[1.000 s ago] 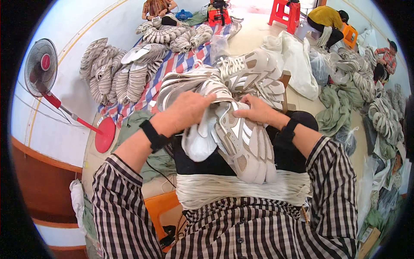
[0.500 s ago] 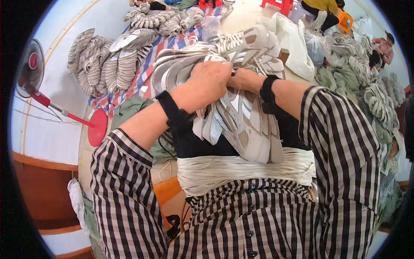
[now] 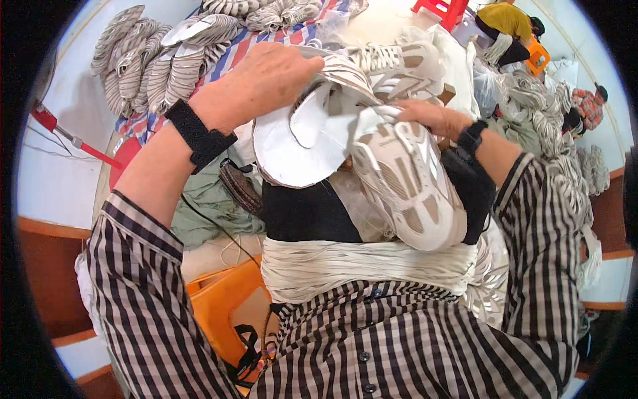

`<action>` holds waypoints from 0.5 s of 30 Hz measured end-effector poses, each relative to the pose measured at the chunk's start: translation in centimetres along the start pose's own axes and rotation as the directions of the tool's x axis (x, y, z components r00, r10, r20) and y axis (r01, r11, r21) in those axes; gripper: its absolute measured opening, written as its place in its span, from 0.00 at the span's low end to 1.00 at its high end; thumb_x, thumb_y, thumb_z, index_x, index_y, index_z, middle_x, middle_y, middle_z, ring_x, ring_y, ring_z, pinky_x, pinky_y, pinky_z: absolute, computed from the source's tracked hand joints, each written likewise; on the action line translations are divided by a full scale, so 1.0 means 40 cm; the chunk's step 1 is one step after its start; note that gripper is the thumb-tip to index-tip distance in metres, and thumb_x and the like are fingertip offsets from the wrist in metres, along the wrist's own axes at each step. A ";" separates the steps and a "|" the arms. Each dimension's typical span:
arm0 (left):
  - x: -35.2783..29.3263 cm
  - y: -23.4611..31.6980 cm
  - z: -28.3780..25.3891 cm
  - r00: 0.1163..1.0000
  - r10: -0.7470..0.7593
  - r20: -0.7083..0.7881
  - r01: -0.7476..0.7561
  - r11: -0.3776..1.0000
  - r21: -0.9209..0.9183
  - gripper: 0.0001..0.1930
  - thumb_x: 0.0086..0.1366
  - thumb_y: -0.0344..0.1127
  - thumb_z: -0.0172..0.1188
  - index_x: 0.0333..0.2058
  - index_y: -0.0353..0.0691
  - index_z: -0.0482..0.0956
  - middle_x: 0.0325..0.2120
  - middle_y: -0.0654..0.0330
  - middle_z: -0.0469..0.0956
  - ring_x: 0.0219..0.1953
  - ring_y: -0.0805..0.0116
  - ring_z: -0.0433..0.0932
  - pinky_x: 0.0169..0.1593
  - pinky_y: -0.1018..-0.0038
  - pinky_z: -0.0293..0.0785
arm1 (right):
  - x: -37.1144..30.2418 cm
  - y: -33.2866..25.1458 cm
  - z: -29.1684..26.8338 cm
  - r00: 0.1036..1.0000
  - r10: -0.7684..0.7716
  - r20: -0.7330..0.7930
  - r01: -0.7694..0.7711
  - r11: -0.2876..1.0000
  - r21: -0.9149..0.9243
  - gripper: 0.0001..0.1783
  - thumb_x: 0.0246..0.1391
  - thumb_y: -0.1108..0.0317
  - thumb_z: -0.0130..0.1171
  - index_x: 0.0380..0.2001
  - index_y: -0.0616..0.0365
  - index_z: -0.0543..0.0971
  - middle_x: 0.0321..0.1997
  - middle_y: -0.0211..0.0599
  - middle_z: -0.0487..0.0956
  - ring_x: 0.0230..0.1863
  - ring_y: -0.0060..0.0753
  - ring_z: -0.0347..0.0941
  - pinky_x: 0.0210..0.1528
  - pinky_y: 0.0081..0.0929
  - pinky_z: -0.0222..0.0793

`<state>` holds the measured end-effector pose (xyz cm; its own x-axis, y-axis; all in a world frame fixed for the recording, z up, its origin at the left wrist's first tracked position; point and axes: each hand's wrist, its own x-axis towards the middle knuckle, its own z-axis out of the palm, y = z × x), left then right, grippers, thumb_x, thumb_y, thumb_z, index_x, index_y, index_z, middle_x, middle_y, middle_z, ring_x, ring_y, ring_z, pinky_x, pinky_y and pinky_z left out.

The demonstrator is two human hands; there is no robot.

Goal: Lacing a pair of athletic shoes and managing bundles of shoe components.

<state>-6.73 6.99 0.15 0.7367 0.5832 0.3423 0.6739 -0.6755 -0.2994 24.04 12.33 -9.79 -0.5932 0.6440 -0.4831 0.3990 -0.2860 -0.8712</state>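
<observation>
So, the two hands are apart, both busy at the shoe uppers over the lap. The left hand (image 3: 266,83) is clamped on the top edge of a white-lined upper (image 3: 286,149), its pale inner side facing up and its rounded end hanging over the black cloth (image 3: 299,216). And on the other side, the right hand (image 3: 432,114) lies at the top end of the beige-and-white uppers (image 3: 415,183), touching them; blurred there, so I can't tell whether it grips or merely rests. Those uppers slope down the lap, toe ends toward the body! Just beyond the hands sits a laced shoe upper (image 3: 399,58), and nearer the body a thick bundle of white laces (image 3: 359,266) stretches right across the lap. Over to the left, look, heaped uppers (image 3: 136,66) beside the striped sheet (image 3: 216,64); far right, a co-worker in a mustard top (image 3: 508,22) bends forward near an orange stool (image 3: 537,56).
</observation>
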 end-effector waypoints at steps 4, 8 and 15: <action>0.045 -0.064 -0.048 0.976 0.193 -0.104 -0.192 0.981 0.021 0.05 0.56 0.30 0.51 0.33 0.43 0.72 0.17 0.55 0.73 0.24 0.52 0.76 0.27 0.60 0.69 | -0.021 0.023 -0.004 0.987 -0.097 0.129 0.044 0.932 0.361 0.29 0.48 0.70 0.54 0.55 0.67 0.66 0.48 0.39 0.77 0.43 0.26 0.76 0.49 0.23 0.73; 0.068 -0.153 -0.081 0.968 0.251 0.000 -0.249 0.959 0.133 0.05 0.56 0.30 0.52 0.32 0.44 0.71 0.19 0.56 0.73 0.24 0.55 0.76 0.26 0.63 0.69 | 0.007 -0.005 0.052 0.986 -0.138 0.098 0.083 0.901 0.426 0.25 0.50 0.70 0.53 0.53 0.68 0.68 0.48 0.40 0.76 0.41 0.24 0.76 0.46 0.22 0.74; -0.003 -0.032 -0.060 0.982 0.042 0.182 -0.066 0.989 0.131 0.04 0.57 0.31 0.50 0.32 0.42 0.69 0.16 0.63 0.69 0.21 0.65 0.75 0.25 0.69 0.68 | 0.036 -0.016 -0.044 0.955 -0.016 0.297 -0.041 0.981 0.187 0.27 0.54 0.66 0.51 0.56 0.65 0.66 0.50 0.39 0.76 0.47 0.25 0.74 0.51 0.23 0.70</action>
<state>-7.82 6.69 2.61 0.7621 0.6269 0.1618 0.6252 -0.6476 -0.4357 24.17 14.69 -9.79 -0.7806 0.4088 -0.4729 0.2852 -0.4403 -0.8514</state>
